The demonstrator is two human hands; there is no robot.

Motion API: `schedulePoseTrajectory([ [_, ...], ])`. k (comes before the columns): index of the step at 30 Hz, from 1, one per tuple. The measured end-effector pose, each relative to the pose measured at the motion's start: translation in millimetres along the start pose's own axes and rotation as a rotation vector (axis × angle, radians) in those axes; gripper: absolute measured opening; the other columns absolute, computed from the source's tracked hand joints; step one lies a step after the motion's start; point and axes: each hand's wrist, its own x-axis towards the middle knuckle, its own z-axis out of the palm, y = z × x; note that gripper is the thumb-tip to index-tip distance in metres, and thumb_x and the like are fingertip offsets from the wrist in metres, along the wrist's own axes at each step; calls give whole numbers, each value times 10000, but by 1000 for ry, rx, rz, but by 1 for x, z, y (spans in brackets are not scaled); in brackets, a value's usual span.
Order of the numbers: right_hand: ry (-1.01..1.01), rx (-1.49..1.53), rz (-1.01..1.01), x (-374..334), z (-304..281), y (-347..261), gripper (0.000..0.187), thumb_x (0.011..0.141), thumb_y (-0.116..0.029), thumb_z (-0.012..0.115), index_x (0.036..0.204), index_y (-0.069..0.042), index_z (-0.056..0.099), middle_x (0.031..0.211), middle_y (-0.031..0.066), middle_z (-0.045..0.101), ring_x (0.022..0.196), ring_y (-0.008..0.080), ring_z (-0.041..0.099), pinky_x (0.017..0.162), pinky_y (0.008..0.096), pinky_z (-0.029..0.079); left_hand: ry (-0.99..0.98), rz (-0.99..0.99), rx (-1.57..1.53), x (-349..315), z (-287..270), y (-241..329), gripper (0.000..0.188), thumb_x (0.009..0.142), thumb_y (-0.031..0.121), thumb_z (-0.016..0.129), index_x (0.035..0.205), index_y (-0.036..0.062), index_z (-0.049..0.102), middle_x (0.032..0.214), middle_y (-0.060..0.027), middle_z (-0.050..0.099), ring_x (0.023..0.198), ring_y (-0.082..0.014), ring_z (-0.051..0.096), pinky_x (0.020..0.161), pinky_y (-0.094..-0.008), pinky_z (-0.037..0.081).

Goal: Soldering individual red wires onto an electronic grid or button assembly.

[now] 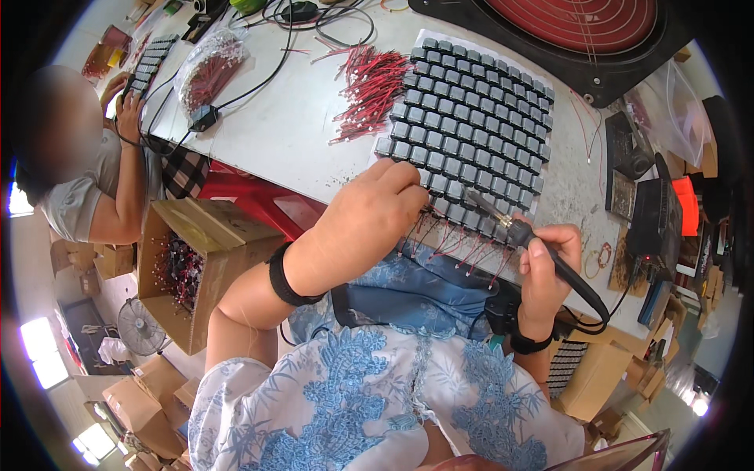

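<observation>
A soldering iron (pixel 580 284) with a black handle is in my right hand (pixel 547 263), its fingers wrapped round the grip. The metal tip points up and left, over the near rows of small grey square modules (pixel 471 114) standing in a tray-like grid. My left hand (pixel 357 216) is closed in a pinch at the grid's near left corner; whatever its fingertips hold is hidden. Thin red and black wires (pixel 463 242) with small white ends hang from the grid's near edge. Beyond the left hand lies a heap of red wires (pixel 373 90) with white connectors.
A red round fan-like grille in a black frame (pixel 585 47) stands at the back right. A black soldering station (pixel 653 216) sits at the right. Further left are a plastic bag of wires (pixel 210 71), a cardboard box (pixel 192 267) and a co-worker handling another grid.
</observation>
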Motion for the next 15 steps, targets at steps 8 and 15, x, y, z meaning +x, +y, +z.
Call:
schedulePoseTrajectory([
  [8,-5,-4,-3,1,3,-3,101,796,-50,517,868,-7,462,700,50,505,528,47,420,505,161,360,103,-141,-271,4,6,-2,165,694,5,646,845,33,585,786,-84,586,709,-258,556,649,-311,472],
  [15,-6,27,38,-1,5,-3,121,761,-16,534,863,0,471,686,30,498,596,64,467,894,380,432,190,-190,-223,4,10,2,72,691,32,655,743,38,606,732,-66,576,713,-249,521,637,-331,428],
])
